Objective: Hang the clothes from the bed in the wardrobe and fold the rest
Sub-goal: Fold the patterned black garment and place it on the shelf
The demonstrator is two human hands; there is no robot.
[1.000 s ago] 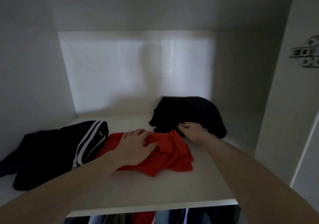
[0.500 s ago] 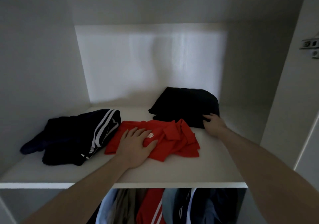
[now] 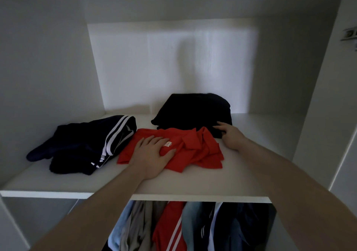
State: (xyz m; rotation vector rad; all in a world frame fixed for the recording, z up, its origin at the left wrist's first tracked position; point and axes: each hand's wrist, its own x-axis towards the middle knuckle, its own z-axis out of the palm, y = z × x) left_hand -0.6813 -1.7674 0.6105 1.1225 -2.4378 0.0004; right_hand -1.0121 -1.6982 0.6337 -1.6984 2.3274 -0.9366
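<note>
Upper wardrobe shelf (image 3: 222, 181), white laminate board, dim light; contents as follows.

Item 1: folded red cotton polo shirt (image 3: 193, 150), collar and small white neck label uppermost, lying at the middle of the shelf towards the front edge. Left hand (image 3: 152, 154) rests flat on its left half, palm down, fingers (image 3: 154, 140) straight and spread, grasping nothing; thumb lies on the cloth beside the label.

Item 2: folded black garment (image 3: 193, 111), behind the red shirt and touching its rear edge, set towards the back wall. Right hand (image 3: 230, 135) is at its front right corner, extended fingertips on the black cloth, fingers relaxed and not closed round it.

Item 3: navy tracksuit garment with white side stripes (image 3: 87, 140), loosely bundled at the left of the shelf, its striped edge just beside the red shirt.

Below the shelf: row of hanging clothes (image 3: 183, 227), including pale blue, grey, red with white stripes, and dark navy pieces; hangers and rail hidden.

Fittings: metal door hinge (image 3: 350, 36) on the right side panel, partly cut off by the frame edge.
</note>
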